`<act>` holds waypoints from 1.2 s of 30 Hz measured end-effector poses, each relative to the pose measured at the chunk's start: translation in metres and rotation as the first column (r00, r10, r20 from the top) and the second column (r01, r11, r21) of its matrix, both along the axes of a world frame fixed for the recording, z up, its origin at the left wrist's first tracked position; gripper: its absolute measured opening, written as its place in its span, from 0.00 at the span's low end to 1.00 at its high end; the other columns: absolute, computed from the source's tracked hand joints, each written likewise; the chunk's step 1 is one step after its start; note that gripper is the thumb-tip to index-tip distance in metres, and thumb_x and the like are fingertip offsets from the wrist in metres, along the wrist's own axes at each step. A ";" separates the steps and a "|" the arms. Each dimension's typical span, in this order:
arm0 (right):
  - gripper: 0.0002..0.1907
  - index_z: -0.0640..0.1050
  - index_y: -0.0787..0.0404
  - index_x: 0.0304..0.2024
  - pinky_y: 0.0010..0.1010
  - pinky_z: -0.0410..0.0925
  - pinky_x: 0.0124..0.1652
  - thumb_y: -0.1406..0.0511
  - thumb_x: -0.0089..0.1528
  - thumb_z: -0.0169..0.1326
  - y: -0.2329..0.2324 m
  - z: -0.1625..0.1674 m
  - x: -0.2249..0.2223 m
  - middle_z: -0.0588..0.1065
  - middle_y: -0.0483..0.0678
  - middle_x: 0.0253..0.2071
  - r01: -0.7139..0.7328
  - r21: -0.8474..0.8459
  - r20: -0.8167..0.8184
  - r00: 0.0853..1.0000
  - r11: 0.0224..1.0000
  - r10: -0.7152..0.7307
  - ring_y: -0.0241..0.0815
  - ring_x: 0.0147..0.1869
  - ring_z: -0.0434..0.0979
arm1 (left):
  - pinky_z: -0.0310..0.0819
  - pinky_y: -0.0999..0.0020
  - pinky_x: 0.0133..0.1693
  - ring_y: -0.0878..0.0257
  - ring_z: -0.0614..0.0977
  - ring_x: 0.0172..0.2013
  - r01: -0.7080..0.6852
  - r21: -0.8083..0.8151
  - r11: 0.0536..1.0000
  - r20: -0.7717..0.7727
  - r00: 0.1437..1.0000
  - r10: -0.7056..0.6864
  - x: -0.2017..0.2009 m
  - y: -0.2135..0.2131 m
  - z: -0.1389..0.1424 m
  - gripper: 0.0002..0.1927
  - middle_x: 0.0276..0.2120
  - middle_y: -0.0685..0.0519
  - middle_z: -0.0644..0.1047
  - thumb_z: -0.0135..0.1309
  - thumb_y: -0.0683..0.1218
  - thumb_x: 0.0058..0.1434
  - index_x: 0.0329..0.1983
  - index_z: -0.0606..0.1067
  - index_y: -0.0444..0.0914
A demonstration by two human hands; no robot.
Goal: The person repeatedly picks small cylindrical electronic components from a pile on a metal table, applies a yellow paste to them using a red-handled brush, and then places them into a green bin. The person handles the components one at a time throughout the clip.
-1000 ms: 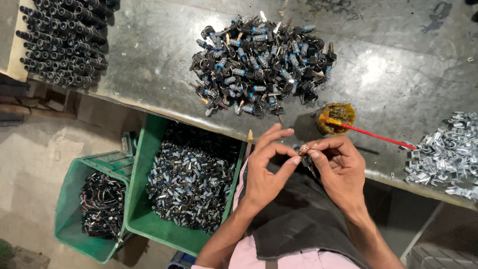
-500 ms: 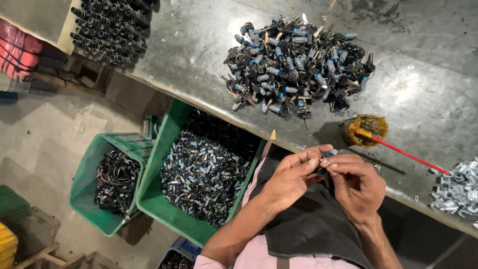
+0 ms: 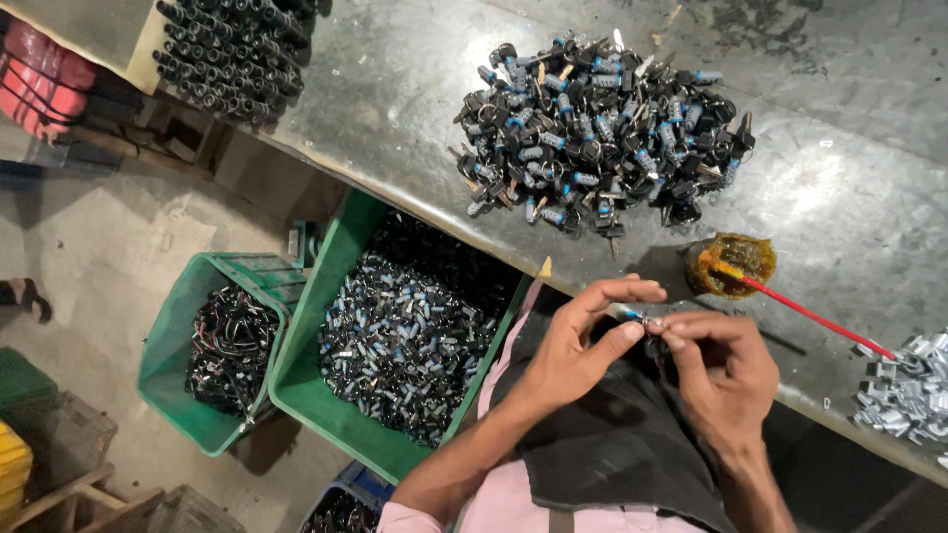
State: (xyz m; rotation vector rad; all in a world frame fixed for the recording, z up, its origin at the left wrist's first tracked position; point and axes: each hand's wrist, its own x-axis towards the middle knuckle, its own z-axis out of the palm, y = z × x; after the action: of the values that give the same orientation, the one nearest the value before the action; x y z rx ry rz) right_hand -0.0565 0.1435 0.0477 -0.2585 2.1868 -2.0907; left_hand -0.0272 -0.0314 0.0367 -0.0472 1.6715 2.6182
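Observation:
My left hand (image 3: 578,341) and my right hand (image 3: 726,370) meet over my lap at the table's front edge. Together their fingertips pinch one small metal lock part (image 3: 647,321) with a bluish end. A big heap of similar black and silver lock parts with keys (image 3: 597,123) lies on the grey metal table (image 3: 869,217) just beyond my hands. To the right of my hands stands a small pot of amber grease (image 3: 733,265) with a red-handled brush (image 3: 815,316) in it.
A large green crate (image 3: 331,395) full of lock parts sits on the floor left of my lap, a smaller green crate (image 3: 168,355) of black wires beside it. Black cylinders (image 3: 232,54) are stacked at the table's far left. Shiny metal clips (image 3: 908,390) lie at the right.
The view has shifted so everything sits further right and lower in frame. My hands stay together on the small part, fingers shifting slightly around it.

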 end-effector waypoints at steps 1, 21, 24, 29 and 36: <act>0.08 0.70 0.65 0.46 0.29 0.74 0.56 0.78 0.68 0.52 -0.001 -0.002 0.002 0.78 0.54 0.48 -0.003 -0.027 0.026 1.000 1.000 0.004 0.40 0.53 0.80 | 0.61 0.66 0.71 0.65 0.76 0.62 -0.004 -0.108 0.994 -0.019 1.000 0.002 -0.001 -0.004 0.003 0.14 0.56 0.49 0.78 0.53 0.41 0.71 0.59 0.73 0.32; 0.05 0.74 0.67 0.44 0.26 0.74 0.50 0.76 0.66 0.56 -0.004 -0.001 0.004 0.80 0.54 0.46 0.029 0.238 -0.036 0.999 0.971 -0.021 0.39 0.49 0.82 | 0.78 0.73 0.46 0.70 0.82 0.43 0.005 -0.375 0.927 -0.129 0.990 -0.057 -0.006 -0.022 0.018 0.10 0.42 0.48 0.81 0.53 0.37 0.66 0.50 0.76 0.32; 0.06 0.74 0.67 0.43 0.26 0.74 0.50 0.76 0.66 0.58 -0.001 -0.004 0.007 0.80 0.53 0.46 -0.003 0.314 -0.102 0.994 0.950 0.037 0.38 0.49 0.81 | 0.75 0.72 0.32 0.70 0.80 0.28 0.070 -0.484 0.872 0.126 0.992 -0.010 -0.007 -0.023 0.020 0.04 0.28 0.51 0.80 0.57 0.39 0.67 0.42 0.78 0.32; 0.07 0.75 0.66 0.43 0.26 0.74 0.49 0.76 0.63 0.58 0.001 -0.011 0.014 0.80 0.53 0.45 -0.023 0.354 -0.108 0.992 0.935 0.065 0.39 0.49 0.81 | 0.74 0.71 0.30 0.69 0.79 0.27 0.085 -0.398 0.914 0.112 0.993 -0.044 -0.006 -0.023 0.021 0.06 0.30 0.53 0.79 0.54 0.39 0.65 0.43 0.76 0.32; 0.09 0.75 0.65 0.42 0.25 0.75 0.47 0.76 0.62 0.59 0.007 -0.010 0.014 0.81 0.53 0.46 -0.070 0.422 -0.214 0.961 0.904 0.174 0.43 0.49 0.83 | 0.76 0.70 0.32 0.67 0.80 0.27 -0.017 -0.515 0.857 -0.018 1.000 0.010 0.000 -0.023 0.023 0.05 0.27 0.50 0.78 0.57 0.41 0.65 0.39 0.75 0.32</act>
State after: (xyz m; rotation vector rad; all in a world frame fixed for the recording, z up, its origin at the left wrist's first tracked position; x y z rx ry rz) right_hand -0.0430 0.1504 0.0375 -0.6250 2.6064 -1.5500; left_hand -0.0272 -0.0546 0.0597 -0.0531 2.3311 2.0965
